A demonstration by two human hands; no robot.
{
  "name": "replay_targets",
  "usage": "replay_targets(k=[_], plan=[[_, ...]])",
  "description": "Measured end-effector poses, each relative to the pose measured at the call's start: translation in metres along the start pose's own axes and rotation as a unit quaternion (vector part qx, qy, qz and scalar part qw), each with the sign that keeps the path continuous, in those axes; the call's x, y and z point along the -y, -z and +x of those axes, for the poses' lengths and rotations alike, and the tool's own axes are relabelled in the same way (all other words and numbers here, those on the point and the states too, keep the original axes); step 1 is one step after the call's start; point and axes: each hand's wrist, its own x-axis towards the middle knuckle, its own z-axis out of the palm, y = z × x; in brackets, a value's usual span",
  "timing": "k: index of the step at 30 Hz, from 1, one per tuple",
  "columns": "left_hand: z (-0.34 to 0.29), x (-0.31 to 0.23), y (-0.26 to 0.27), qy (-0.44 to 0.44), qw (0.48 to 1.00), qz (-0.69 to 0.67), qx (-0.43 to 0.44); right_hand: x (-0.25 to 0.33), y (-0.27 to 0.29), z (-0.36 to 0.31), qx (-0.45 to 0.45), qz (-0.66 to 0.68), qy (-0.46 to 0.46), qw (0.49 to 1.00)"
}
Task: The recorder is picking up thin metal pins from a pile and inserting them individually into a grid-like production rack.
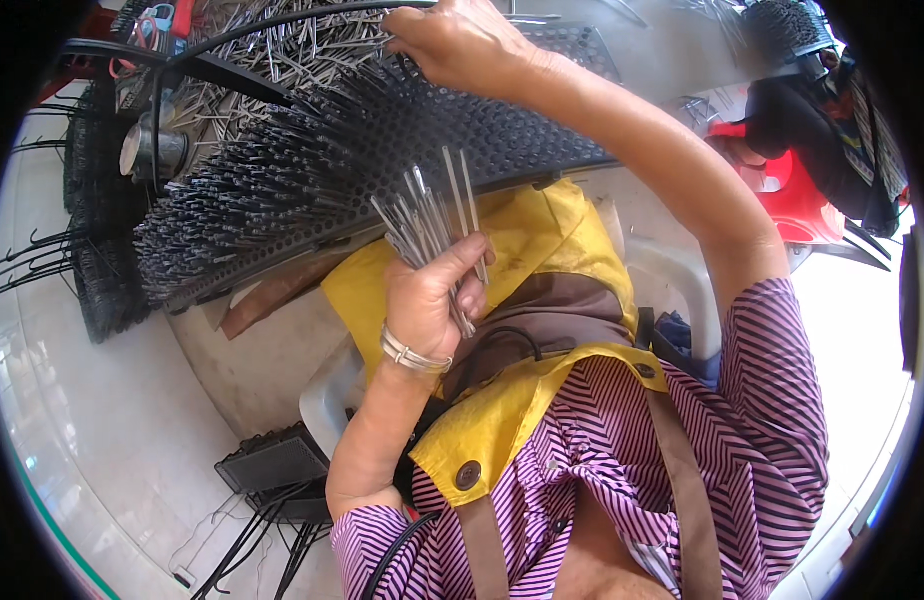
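My left hand point(432, 295) is closed round a bundle of thin metal rods point(414, 215), held upright above my lap; a couple of them splay out beside the fingertips. In front of me lies a dark perforated board point(512, 138) with rows of round holes. Its left part is densely filled with standing dark-tipped rods point(257, 195), while its right part shows bare holes. My right arm reaches across the board. At its far edge my right hand point(467, 45) has its fingers bent together; what is in the pinch, if anything, is hidden.
Loose metal rods point(312, 50) are heaped beyond the board. A black bent bar point(227, 70) arches over its far left. A metal can point(154, 150) stands left of it, near dark racks with hooks point(102, 230). Red plastic containers point(797, 195) are at right. A yellow apron point(572, 235) covers my lap.
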Motion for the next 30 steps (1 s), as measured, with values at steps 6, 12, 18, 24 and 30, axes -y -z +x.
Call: replay_targets(k=[6,12,18,24,30], plan=[[0.001,-0.002,0.0,-0.002,1.0,-0.001,-0.004,0.0,-0.006,-0.003,-0.043,0.012,0.021,0.999],[0.003,-0.003,0.002,0.003,1.0,-0.02,-0.015,0.003,-0.008,-0.002,-0.075,0.011,0.004,0.997],[0.006,-0.001,0.006,0.003,1.0,-0.014,-0.009,0.015,0.006,0.01,-0.103,0.013,0.003,0.995],[0.006,0.001,0.009,-0.001,1.0,-0.024,-0.005,0.014,0.008,-0.004,-0.096,0.041,-0.048,0.993],[0.002,-0.001,0.01,0.014,0.999,-0.032,0.001,0.018,0.014,-0.018,-0.029,0.038,-0.146,0.988]])
